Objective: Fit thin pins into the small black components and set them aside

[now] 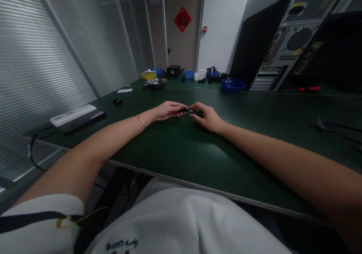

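Above the middle of the green table [175, 148], my left hand [167, 110] is closed, with a small black part [183, 109] pinched at its fingertips. My right hand [209, 117] faces it, fingers curled round a slim tool [197, 113] with a dark handle and a thin, shiny metal end. That end points left and meets or nearly meets the black part; whether they touch is too small to tell. A tiny dark piece [177, 117] shows just below my left fingers.
On the left lie a white power strip [73, 115] and a black object [117, 102]. A metal bowl [156, 82], a yellow bin [148, 75] and a blue bin [232, 85] stand farther back. At right are a computer case [263, 39] and a red-handled screwdriver [309, 88].
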`<state>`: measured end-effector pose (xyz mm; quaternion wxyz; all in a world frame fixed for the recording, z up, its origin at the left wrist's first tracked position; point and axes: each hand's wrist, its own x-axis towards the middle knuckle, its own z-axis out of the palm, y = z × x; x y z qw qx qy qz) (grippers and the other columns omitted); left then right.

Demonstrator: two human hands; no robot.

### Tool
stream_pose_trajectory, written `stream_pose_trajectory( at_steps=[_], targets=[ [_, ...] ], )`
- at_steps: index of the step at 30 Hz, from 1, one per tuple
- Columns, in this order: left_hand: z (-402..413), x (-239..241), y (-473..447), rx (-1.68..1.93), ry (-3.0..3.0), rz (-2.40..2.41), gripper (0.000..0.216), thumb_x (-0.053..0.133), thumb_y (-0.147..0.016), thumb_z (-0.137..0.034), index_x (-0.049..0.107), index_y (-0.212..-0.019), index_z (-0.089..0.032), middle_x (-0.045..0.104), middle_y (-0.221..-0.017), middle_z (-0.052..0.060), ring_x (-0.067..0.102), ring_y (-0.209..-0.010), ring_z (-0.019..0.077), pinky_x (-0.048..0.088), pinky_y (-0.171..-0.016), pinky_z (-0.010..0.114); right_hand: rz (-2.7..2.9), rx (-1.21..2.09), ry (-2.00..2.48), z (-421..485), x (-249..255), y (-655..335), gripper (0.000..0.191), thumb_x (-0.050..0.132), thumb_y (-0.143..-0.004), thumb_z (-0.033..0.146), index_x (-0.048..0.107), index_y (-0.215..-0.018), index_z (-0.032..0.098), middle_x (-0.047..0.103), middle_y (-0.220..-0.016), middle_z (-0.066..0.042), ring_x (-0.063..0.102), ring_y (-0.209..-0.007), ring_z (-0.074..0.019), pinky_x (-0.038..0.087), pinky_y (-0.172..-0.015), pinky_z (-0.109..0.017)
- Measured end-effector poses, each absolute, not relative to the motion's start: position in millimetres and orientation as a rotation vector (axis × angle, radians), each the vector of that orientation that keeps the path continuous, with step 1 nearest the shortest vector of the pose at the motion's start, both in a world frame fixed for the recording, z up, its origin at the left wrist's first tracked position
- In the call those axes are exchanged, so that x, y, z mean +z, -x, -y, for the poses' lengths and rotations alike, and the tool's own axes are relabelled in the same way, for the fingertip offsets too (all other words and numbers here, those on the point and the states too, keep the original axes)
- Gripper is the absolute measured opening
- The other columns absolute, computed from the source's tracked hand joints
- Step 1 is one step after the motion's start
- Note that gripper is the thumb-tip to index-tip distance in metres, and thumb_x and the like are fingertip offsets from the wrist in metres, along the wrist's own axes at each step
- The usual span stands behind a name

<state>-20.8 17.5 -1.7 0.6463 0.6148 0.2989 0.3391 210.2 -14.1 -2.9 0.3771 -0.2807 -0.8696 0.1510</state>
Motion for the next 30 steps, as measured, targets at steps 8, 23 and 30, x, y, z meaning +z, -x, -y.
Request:
stream_pose_trajectory(
  at_steps=[8, 23, 30],
  targets=[
    [-18, 0, 17, 0.798, -1.358, -0.748, 0.029, 0.057, -0.086, -0.022, 0.063, -0.113, -0.01, 0.064, -0.093, 0.013, 0.06, -0.079, 0.0135, 0.048, -0.069, 0.025, 2.161, 0.413, 0.774, 9, -6, -211, 0.027, 0.056, -0.081, 0.025, 0.058, -0.108, 0.019, 0.065, -0.1, -0.007, 0.06, -0.094, -0.0205, 0.047, -0.08, -0.035],
    [-19, 0, 14, 0.768, -1.418, -0.634, 0.027, 0.05, -0.089, -0.021, 0.057, -0.115, -0.014, 0.062, -0.098, 0.011, 0.061, -0.093, 0.018, 0.048, -0.086, 0.036, 2.234, 0.307, 0.792, 16, -4, -213, 0.026, 0.054, -0.082, 0.026, 0.06, -0.106, 0.018, 0.066, -0.099, -0.006, 0.059, -0.087, -0.0195, 0.046, -0.076, -0.032],
    [-19, -1, 11, 0.854, -1.339, -0.613, 0.017, 0.053, -0.087, -0.019, 0.056, -0.104, -0.015, 0.062, -0.097, 0.009, 0.063, -0.09, 0.0185, 0.048, -0.087, 0.04, 2.236, 0.315, 0.822, 20, -2, -213, 0.026, 0.053, -0.083, 0.027, 0.06, -0.106, 0.018, 0.066, -0.099, -0.007, 0.059, -0.086, -0.0195, 0.046, -0.076, -0.032]
  ],
)
